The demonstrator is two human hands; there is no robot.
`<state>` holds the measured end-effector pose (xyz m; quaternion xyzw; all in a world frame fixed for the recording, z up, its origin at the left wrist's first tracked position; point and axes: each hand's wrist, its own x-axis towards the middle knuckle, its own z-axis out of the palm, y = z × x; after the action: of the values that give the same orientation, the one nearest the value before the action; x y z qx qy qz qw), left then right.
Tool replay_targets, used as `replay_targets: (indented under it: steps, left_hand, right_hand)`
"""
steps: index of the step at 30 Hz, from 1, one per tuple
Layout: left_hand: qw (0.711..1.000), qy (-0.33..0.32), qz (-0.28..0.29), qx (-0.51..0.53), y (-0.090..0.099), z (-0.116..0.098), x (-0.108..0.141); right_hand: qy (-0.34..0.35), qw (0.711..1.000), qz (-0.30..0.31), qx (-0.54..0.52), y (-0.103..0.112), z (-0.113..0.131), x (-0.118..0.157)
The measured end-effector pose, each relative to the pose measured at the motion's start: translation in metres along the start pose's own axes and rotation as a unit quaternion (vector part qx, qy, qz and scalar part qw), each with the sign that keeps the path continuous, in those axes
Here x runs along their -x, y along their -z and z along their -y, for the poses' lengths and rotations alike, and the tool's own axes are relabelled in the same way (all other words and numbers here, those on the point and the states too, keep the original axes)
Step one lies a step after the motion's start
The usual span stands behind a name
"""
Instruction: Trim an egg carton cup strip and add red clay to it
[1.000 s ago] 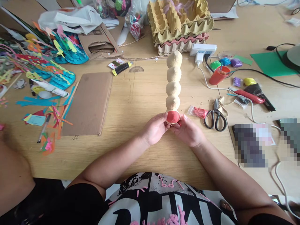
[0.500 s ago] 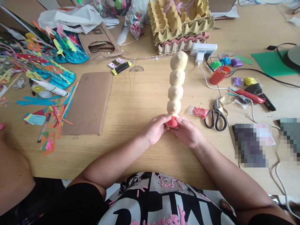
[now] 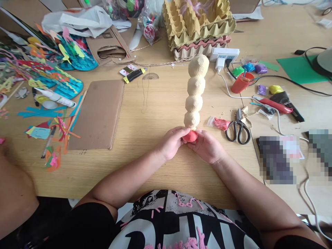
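A column of several cream-coloured, rough-surfaced lumps [image 3: 194, 86] points away from me over the middle of the table. At its near end is a red piece [image 3: 190, 136], round and smooth. My left hand [image 3: 173, 141] holds the red piece from the left, thumb and fingers closed on it. From the right, my right hand [image 3: 206, 145] grips the same piece with its fingertips, thumb near where the red meets the lowest cream lump. The undersides of the fingers are hidden.
Scissors [image 3: 238, 128] and a red clay packet [image 3: 219, 123] lie right of my hands. Cardboard [image 3: 95, 114] lies left. Egg trays [image 3: 199, 27], a power strip [image 3: 225, 53] and a red cup [image 3: 242, 83] stand beyond. Another person's arm [image 3: 15, 183] is at far left.
The thumbs have shifted slightly on the red piece, and more of its surface shows between them. The cream column has moved very little.
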<state>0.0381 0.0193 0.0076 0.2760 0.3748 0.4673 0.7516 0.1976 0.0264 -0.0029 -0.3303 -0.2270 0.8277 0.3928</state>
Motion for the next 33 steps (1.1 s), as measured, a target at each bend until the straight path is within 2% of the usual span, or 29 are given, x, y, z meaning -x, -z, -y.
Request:
replay_targets:
  steps: [11,14,19,24,29,33]
  left_hand:
    - [1.000,0.025,0.006,0.001,0.0035,-0.0003,-0.0022]
    - [1.000,0.023,-0.002,0.017,0.0047,-0.0005,-0.0042]
    - [0.999,0.027,0.020,0.015,0.0041,-0.0005,-0.0038]
    - [0.999,0.041,0.001,0.026,0.0021,-0.0005,-0.0030]
    - [0.999,0.025,0.003,0.022,0.0002,-0.0002,-0.0012]
    - [0.999,0.018,-0.031,-0.008,-0.0027,0.0005,-0.0005]
  right_hand:
    - [-0.013,1.000,-0.003,-0.009,-0.0005,0.0031,0.0010]
    - [0.006,1.000,0.015,0.012,-0.0021,0.0030,0.0017]
    - [0.017,1.000,0.016,0.010,-0.0030,0.0012,0.0010]
    - [0.011,1.000,0.020,-0.015,-0.0044,0.0006,0.0005]
    - [0.017,1.000,-0.007,-0.006,-0.0041,-0.0015,0.0000]
    - [0.025,1.000,-0.008,-0.008,-0.0029,-0.0035,-0.0015]
